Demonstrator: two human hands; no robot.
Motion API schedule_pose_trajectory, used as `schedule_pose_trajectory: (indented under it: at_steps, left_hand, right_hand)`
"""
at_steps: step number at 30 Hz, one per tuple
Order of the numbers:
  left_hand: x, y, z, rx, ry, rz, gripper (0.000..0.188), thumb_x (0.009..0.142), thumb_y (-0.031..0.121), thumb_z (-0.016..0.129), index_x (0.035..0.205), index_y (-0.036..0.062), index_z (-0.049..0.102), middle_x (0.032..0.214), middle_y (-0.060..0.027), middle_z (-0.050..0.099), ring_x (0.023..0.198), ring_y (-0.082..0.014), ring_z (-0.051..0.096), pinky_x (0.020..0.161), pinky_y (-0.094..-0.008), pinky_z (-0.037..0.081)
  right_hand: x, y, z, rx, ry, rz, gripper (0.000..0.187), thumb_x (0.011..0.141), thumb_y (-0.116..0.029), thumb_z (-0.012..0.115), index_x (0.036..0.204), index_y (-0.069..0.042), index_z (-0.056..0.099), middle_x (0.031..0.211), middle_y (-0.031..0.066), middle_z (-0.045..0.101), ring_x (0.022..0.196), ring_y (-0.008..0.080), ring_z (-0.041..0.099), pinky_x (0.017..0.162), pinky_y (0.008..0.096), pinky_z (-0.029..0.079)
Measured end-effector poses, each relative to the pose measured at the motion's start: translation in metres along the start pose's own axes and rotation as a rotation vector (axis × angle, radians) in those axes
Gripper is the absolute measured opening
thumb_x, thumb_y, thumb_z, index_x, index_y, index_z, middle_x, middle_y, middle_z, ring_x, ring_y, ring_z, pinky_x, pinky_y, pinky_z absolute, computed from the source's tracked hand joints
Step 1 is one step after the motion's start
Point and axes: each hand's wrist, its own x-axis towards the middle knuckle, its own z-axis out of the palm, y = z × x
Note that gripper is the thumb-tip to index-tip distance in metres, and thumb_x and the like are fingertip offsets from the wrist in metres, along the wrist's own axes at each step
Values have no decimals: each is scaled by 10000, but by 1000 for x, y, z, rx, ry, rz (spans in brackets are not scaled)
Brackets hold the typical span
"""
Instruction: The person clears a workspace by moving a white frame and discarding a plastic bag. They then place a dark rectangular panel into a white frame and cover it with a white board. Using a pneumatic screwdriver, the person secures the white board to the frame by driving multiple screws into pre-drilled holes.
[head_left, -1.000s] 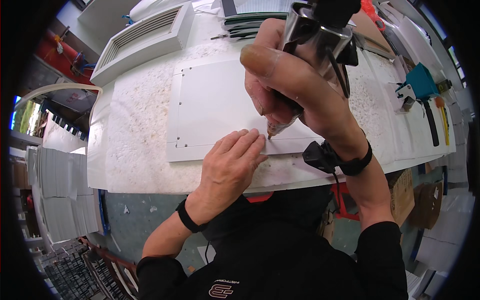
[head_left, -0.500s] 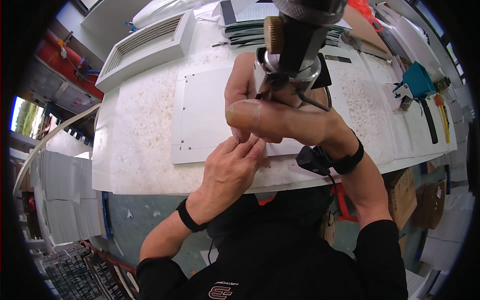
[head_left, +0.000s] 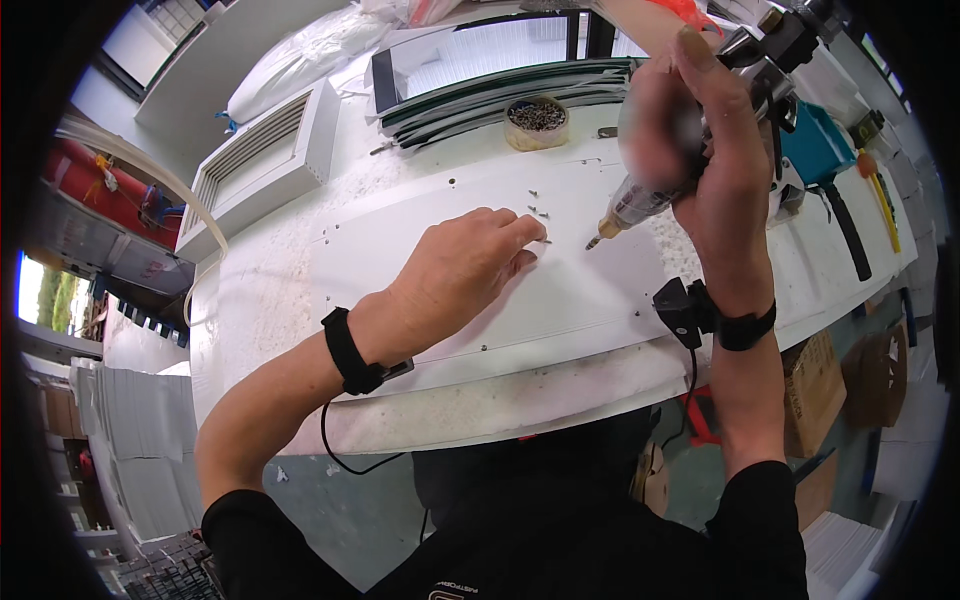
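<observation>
My left hand [head_left: 462, 268] reaches across a white sheet-metal panel [head_left: 400, 250], its fingertips pinching a small screw [head_left: 545, 240] beside several loose screws [head_left: 537, 210]. My right hand [head_left: 705, 150] grips an electric screwdriver [head_left: 640, 200], held tilted with its bit tip hovering just right of the left fingertips, above the panel. Both wrists wear black straps; a cord runs from the left one.
A round tin of screws [head_left: 537, 120] stands behind the panel, next to dark green strips [head_left: 480, 100]. A white louvred vent cover [head_left: 265, 165] lies at the back left. Teal and yellow tools [head_left: 830, 165] lie at the right. Stacked white sheets [head_left: 140, 440] sit below left.
My left hand slid forward from the panel's near edge to the loose screws. My right hand swung the screwdriver up and back, its bit now off the panel.
</observation>
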Motion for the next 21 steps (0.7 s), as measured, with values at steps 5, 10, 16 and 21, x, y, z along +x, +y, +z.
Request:
schedule_pose_trajectory:
  at_steps: [5, 10, 16, 21]
  left_hand:
    - [17, -4, 11, 124, -93, 56, 194, 912, 71, 679, 1102, 68, 643, 948, -88, 674, 919, -282, 661, 764, -400, 565]
    - [22, -4, 15, 319, -171, 131, 191, 853, 29, 656, 1036, 21, 602, 937, -108, 622, 895, -274, 640, 742, -375, 565]
    - [21, 8, 14, 334, -176, 111, 232, 837, -2, 648, 1031, 5, 521, 891, -121, 578, 856, -275, 627, 713, -374, 547]
    - [16, 2, -7, -292, -83, -143, 99, 939, 41, 606, 1029, 1, 597, 902, -157, 653, 807, -299, 658, 711, -411, 534]
  right_hand:
    - [-3, 10, -14, 23, 47, 57, 467, 1036, -474, 562, 839, -52, 524, 765, 54, 500, 473, 78, 383, 506, 269, 381]
    - [-1, 12, -22, 102, 40, 67, 449, 1042, -467, 555, 858, -61, 498, 767, 55, 512, 448, 70, 388, 474, 260, 375]
    - [-3, 11, -25, 59, 21, 38, 361, 1081, -414, 486, 943, -80, 494, 787, 55, 529, 425, 63, 369, 437, 252, 360]
    - [1, 7, -24, 123, -31, -63, 349, 1101, -394, 435, 975, -75, 501, 795, 51, 542, 427, 59, 368, 433, 249, 362]
